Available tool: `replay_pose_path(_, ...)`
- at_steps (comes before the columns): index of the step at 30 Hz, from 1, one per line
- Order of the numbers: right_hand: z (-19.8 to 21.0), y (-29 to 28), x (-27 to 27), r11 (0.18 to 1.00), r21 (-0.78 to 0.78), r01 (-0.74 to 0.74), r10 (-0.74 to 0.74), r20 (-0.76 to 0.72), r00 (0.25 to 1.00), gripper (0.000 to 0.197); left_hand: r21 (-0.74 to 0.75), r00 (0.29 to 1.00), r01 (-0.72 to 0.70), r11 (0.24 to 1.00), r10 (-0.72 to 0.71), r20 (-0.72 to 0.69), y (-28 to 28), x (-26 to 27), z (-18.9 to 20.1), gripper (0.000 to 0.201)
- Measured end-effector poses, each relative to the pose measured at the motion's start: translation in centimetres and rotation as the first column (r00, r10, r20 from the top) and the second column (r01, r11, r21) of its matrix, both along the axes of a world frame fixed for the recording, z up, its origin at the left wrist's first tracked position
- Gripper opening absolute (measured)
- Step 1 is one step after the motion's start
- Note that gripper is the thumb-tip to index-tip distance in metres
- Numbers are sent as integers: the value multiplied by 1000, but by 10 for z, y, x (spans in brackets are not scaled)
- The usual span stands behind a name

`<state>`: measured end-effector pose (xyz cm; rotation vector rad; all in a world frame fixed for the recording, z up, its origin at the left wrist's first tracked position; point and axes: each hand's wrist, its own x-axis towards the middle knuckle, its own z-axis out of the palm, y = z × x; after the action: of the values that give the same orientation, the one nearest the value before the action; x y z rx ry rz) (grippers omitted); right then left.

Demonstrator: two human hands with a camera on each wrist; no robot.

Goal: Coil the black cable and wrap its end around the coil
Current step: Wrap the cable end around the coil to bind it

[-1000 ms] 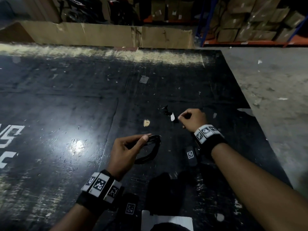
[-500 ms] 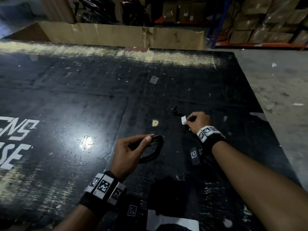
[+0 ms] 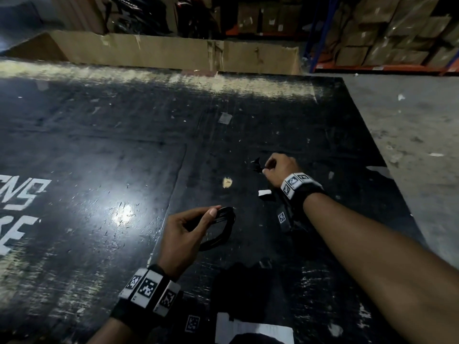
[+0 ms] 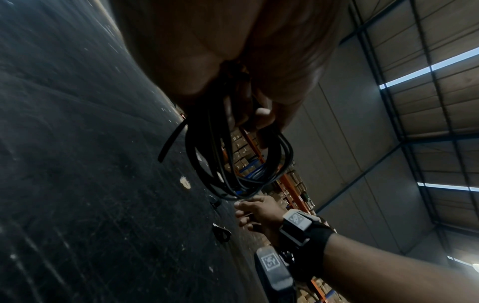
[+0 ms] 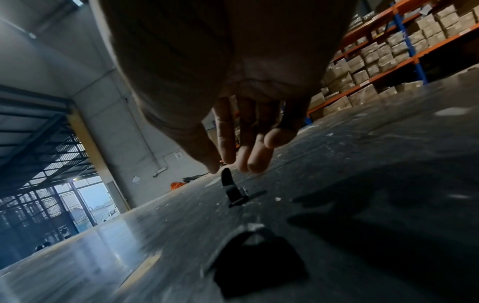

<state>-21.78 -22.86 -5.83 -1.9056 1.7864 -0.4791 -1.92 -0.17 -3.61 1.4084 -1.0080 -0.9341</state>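
The left hand (image 3: 185, 234) grips the coiled black cable (image 3: 224, 227) above the dark surface (image 3: 99, 157). At two o'clock from it, the right hand (image 3: 279, 168) reaches for a small black strap (image 5: 231, 189), fingers (image 5: 256, 157) loosely curled and empty (just short of touching). Coiling looks done; next probably comes pinching that strap.

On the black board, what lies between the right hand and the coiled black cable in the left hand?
In the head view, a small white scrap lies on the black board between the right hand and the coiled black cable.
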Motion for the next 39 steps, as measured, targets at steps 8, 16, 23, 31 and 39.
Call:
replay_pose_path(8, -19, -41, 37, 992, 105, 64, -59, -42, 997, 41, 31, 999, -47, 998, 48, -10, 3, 27, -15, 16)
replay_pose_path(16, -2, -43, 32, 1000, 19, 17, -18, 46, 999, 11, 12, 999, -53, 999, 53, -1, -1, 32, -16, 16)
replay_pose_path(23, 58, 20, 5, 982, -185, -44, 103, 323, 941, 27, -87, 996, -88, 992, 91, 21, -7, 20, 3, 16)
replay_pose_path(31, 95, 156, 3, 991, -97, -96, 136, 722, 679, 12, -194, 988, -151, 969, 152, -11, -9, 2, 17, 18)
replay_pose_path(39, 72, 215, 20, 969, 243, 38, -233, 859, 455, 15, -314, 983, -160, 936, 178, 32, 3, -18, 36, 15)
